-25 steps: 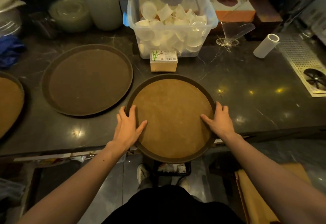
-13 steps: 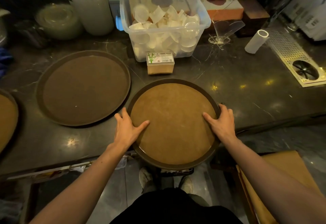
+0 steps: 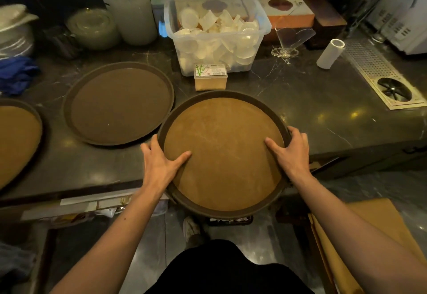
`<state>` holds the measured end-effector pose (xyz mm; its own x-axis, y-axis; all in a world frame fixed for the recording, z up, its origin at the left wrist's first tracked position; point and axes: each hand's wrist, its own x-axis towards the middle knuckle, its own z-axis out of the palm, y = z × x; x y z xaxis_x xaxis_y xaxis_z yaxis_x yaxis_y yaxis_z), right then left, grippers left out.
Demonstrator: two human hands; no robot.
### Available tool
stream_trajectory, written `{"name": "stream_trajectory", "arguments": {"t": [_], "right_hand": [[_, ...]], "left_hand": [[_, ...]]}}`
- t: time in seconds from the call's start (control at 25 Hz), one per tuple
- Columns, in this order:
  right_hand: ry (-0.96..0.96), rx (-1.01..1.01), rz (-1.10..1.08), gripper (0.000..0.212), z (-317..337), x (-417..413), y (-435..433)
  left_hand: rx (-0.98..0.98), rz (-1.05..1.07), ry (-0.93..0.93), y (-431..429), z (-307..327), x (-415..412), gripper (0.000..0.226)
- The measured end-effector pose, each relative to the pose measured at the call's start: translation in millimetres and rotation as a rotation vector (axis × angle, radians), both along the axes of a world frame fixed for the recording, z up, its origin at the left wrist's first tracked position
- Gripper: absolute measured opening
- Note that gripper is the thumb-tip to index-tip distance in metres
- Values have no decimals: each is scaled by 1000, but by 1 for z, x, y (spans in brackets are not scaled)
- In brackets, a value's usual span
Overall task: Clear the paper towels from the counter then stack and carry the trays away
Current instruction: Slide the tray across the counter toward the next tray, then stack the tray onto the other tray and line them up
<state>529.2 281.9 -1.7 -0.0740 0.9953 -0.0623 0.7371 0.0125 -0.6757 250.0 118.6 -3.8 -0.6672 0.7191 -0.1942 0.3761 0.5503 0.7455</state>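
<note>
A round brown tray (image 3: 221, 131) with a dark rim hangs half over the counter's front edge. My left hand (image 3: 161, 164) grips its left rim, thumb on the tray's face. On the right rim sits my right hand (image 3: 292, 152), gripping the same way. The tray's far edge overlaps the rim of a second, darker round tray (image 3: 117, 101) lying flat on the counter to the left. A third tray (image 3: 16, 141) shows partly at the far left edge. A roll of paper towel (image 3: 330, 53) lies on the counter at the back right.
Behind the held tray stand a small toothpick box (image 3: 210, 80) and a clear bin of plastic cups (image 3: 217, 37). A metal drain grate (image 3: 381, 76) is at the right, a blue cloth (image 3: 16, 74) at the left. Tan paper (image 3: 369, 236) lies below on the right.
Both hands have pulled the near tray toward me and lifted it; it now sticks further past the counter edge and overlaps the second tray's rim.
</note>
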Motion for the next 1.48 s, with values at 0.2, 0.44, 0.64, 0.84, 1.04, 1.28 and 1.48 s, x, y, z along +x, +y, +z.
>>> {"name": "stream_trajectory", "arguments": {"t": [0.2,0.44,0.64,0.84,1.04,1.28,1.48], "right_hand": [[73,53,129,79,14,-5,-21],[152,23,347,77,21,-57,-74],[179,-21,526,76,32,-134,-145],[202,-30,667,71,42,-229,-229],[184,-53,710,77,45,-313,-315],[152,-48,729,76,42,-381,-352],[143,-49,736,74,35,-429,-330]], "left_hand": [[7,161,66,-55,20,23,111],[28,389,133,-161,36,23,109],[-3,552,210,-262,47,-10,107],[9,693,210,-363,41,-69,108],[22,778,210,-454,43,-137,104],[1,806,190,-493,39,-196,107],[-19,788,175,-472,30,-244,105]]}}
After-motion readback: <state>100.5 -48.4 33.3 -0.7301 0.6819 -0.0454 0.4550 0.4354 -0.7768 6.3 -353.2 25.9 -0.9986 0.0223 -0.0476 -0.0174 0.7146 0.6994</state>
